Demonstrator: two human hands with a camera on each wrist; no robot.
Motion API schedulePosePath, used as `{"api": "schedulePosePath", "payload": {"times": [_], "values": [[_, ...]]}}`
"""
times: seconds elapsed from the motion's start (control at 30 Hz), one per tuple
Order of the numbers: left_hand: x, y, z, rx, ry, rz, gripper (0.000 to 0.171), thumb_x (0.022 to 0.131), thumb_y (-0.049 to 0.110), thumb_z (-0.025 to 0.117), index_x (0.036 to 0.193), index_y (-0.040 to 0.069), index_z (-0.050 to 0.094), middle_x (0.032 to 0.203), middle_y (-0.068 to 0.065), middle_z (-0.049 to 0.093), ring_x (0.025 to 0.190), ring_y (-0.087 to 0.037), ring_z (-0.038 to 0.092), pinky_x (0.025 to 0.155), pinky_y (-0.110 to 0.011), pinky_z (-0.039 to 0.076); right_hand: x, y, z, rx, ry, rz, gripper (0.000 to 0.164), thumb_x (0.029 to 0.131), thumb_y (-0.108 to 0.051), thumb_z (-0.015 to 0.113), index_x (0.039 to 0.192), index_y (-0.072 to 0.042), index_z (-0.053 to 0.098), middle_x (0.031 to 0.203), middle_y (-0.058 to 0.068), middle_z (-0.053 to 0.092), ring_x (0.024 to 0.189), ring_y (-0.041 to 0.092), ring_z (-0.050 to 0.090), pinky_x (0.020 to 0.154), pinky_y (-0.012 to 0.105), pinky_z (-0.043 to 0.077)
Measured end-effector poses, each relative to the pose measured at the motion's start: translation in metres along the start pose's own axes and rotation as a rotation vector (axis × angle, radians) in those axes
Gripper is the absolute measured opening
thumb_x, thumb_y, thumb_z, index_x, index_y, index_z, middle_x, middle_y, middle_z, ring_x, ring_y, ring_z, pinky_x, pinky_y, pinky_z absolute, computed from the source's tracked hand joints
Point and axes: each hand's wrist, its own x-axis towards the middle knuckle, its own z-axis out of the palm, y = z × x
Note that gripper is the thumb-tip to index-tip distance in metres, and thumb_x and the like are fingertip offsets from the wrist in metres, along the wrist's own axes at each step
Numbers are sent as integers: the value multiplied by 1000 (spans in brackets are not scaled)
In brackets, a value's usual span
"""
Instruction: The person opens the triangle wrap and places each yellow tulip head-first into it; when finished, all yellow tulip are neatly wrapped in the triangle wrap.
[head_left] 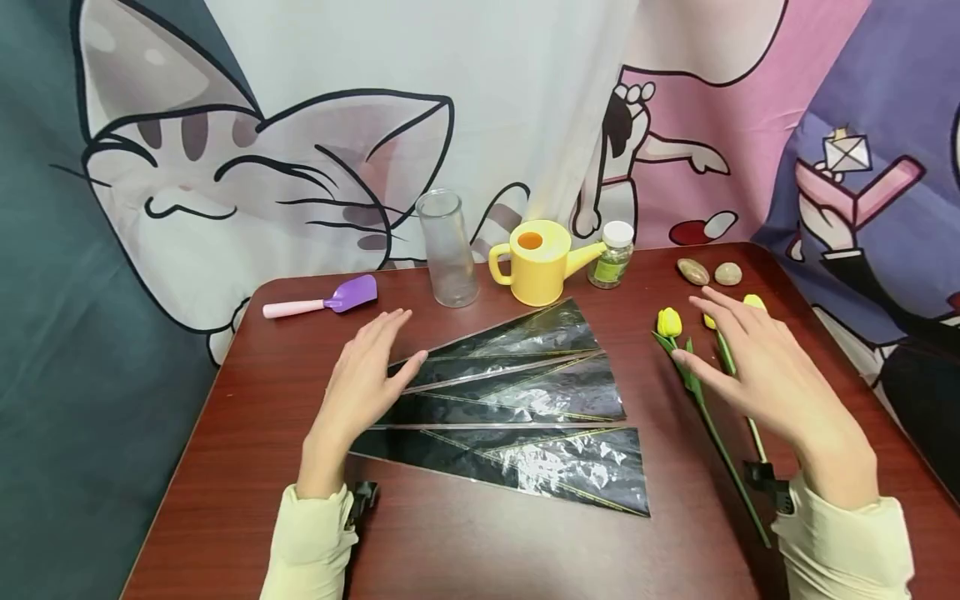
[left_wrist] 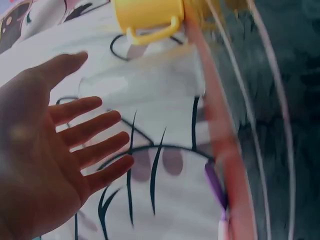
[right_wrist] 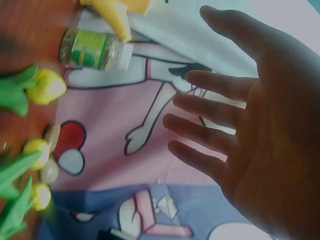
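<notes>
My left hand [head_left: 360, 379] is held over the narrow left ends of three black glossy wedge-shaped sheets [head_left: 525, 462], which lie fanned out on the table. Its fingers are straight, with the thumb spread apart, and nothing is in the palm in the left wrist view. On the right, my right hand [head_left: 772, 379] hovers above yellow tulips [head_left: 669, 323] with green stems, hiding part of them. Straight, separated fingers [right_wrist: 205, 107] and an empty palm show in the right wrist view. Neither hand grips anything.
Along the back of the brown table [head_left: 247, 433] stand a clear glass vase [head_left: 450, 250], a yellow watering can [head_left: 540, 267] and a white-capped jar [head_left: 611, 260]. A purple toy shovel [head_left: 352, 293] lies back left; two stones [head_left: 692, 272] lie back right. A printed curtain [head_left: 337, 50] hangs behind.
</notes>
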Motion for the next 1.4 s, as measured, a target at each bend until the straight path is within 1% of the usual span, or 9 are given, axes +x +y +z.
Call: {"api": "schedulePosePath", "payload": {"times": [0.2,0.27,0.33,0.5,0.73,0.87,1.0,1.13,1.4], "values": [[15,26,32,40,16,76,49,93,34,66,137,12,57,135,-6,56,125,-26,48,96,-51,42,-28,11,-6,-54,85,227,59,86,-47,71,132,-12,57,124,22,56,111,43,50,75,64,39],[22,36,41,51,-5,102,47,93,33,66,135,12,59,134,-5,57,123,-25,49,94,-48,43,-37,14,-5,-43,159,276,53,85,-43,72,127,-14,61,108,19,61,95,38,55,64,60,41],[30,46,50,50,-27,118,45,92,32,68,133,13,60,132,-4,58,121,-24,50,92,-46,44,-43,16,-2,-24,234,296,45,84,-38,74,122,-15,66,96,13,65,83,22,57,58,49,42],[57,65,67,-18,-89,138,38,93,32,68,126,16,66,124,-1,62,115,-21,54,90,-43,47,-55,19,9,39,354,330,25,82,-28,77,104,-15,75,75,2,68,60,-14,43,51,26,34],[98,90,98,-109,-173,94,29,93,31,69,118,17,71,114,3,65,107,-19,59,90,-39,47,-65,18,26,80,368,423,16,82,-26,77,93,-14,77,72,2,69,60,-23,42,53,21,34],[115,102,116,-118,-203,55,27,91,31,71,116,19,73,112,4,66,106,-18,60,89,-38,48,-68,16,34,86,347,495,18,84,-30,76,96,-18,77,74,0,69,62,-18,46,54,22,35],[128,108,134,-88,-216,15,25,90,34,71,112,21,75,109,6,66,104,-16,60,85,-37,50,-69,12,41,64,300,549,20,85,-35,74,97,-20,77,74,0,70,68,4,59,53,30,37],[136,110,148,-26,-232,27,22,90,33,72,108,22,76,105,8,69,98,-15,63,81,-36,52,-70,11,48,35,257,546,22,86,-37,73,95,-18,76,74,1,70,71,26,63,51,37,39],[137,108,162,110,-240,85,23,88,39,73,104,24,78,101,3,65,97,-22,60,82,-37,50,-70,15,58,7,157,564,22,85,-39,75,92,-18,76,74,-3,69,67,29,62,45,35,38]]}}
